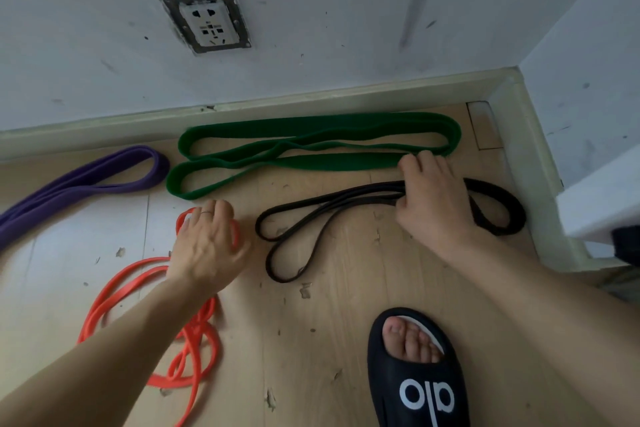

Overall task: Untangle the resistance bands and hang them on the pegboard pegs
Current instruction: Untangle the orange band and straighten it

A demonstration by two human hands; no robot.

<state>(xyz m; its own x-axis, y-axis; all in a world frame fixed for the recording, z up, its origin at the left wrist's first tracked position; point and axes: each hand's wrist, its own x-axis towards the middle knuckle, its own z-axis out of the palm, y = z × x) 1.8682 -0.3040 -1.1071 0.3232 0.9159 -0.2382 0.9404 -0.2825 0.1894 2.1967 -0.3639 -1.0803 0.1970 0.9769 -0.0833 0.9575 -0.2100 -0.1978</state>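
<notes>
Purple band [79,180] lies at the far left on the wooden floor [346,288], folded long and thin, close to the wall [311,10]; next comes the orange band [194,333], a loose pile of loops that looks the most mixed up; the left hand [204,246] is down on the top end of that pile with its fingers curled over the loops, but the strands go under the palm, so I cannot tell if it is truly holding them or only resting on them; the green band [311,152] is the widest one, lying flat along the wall with its long way running left to right, folded over itself; the black band [329,218] lies just below the green one, also long from left to right, with two thin loops on the left and a wider loop on the right; the right hand [433,201] sits on the middle of the black band, with thumb and fingers pinching its strands together; the fingertips [415,159] also touch the edge of the green band; so the right hand has the black band and the left hand is nearest the orange one; no pegboard or pegs show here, so the bands must be lifted up and away from the floor; I think the step now is sorting the bands apart; a wall plug [207,22] has no words I can read; the black slipper [420,378] at the bottom right has white letters that look like "alo" seen upside down.
</notes>
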